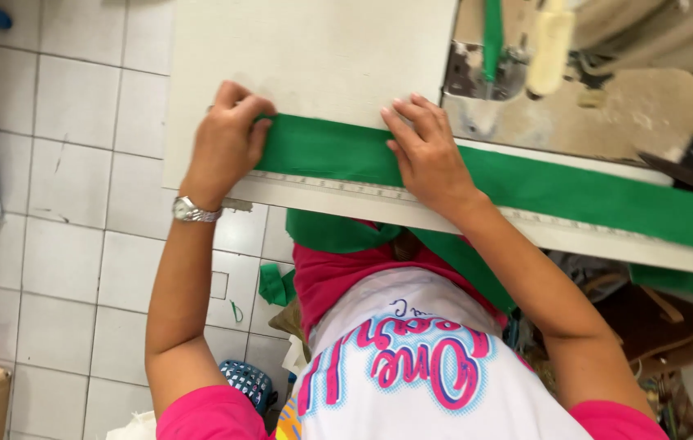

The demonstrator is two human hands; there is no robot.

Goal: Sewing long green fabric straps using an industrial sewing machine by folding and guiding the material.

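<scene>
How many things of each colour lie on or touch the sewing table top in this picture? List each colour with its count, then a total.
Green: 1, the long green fabric strip lying along the table edge.
White: 1, the pale ruler tape fixed along the white table top's front edge.
Bare hands pressing the strip: 2, the left hand and the right hand.
Total: 4

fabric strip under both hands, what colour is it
Plain green fabric strip, clearest in the head view.

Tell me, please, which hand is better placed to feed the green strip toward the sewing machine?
Probably the right hand: it lies flat on the green strip, nearer the sewing machine. The left hand curls over the strip's far end.
</scene>
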